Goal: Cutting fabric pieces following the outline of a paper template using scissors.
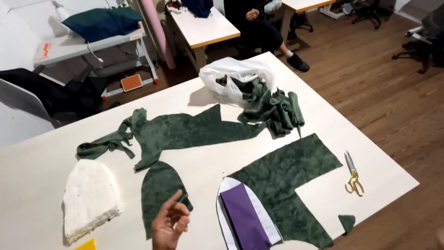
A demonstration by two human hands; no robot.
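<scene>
Wood-floor workroom, big white table (pixel 55 162) under me, running from its near-left edge to a far corner on the right.

Left hand (pixel 169 224) is up over the near edge, fingers loosely curled, thumb and forefinger close together, holding nothing. It hovers over a rounded dome-shaped green fabric piece (pixel 159 192) lying flat near the near edge; can't tell if I'm touching it. Right hand: out of view, can't tell its state.

Left of the dome piece: stack of white fleecy cut pieces (pixel 90 199), same dome shape, with a yellow scrap (pixel 87 244) at the near edge just below it.

Right of my hand: white paper pattern (pixel 253 210), dome-shaped, with a purple rectangle (pixel 243 217) lying on it. Pattern overlaps the edge of a large green fabric sheet (pixel 286 176) with a square notch cut from its right side. Small green offcut (pixel 347 222) near the table's right near edge.

Gold-handled scissors (pixel 353 175) lie near the right edge, blades shut, well apart from my hand.

Mid-table: long irregular green remnant (pixel 185 132), with knotted strips trailing off its left end. Toward the far corner: white plastic bag (pixel 233 76) spilling a heap of green scraps (pixel 270 109).

Beyond the table: another person seated at a desk (pixel 203 25), and a sewing table (pixel 83 44) with dark blue cloth (pixel 101 21) on it.
</scene>
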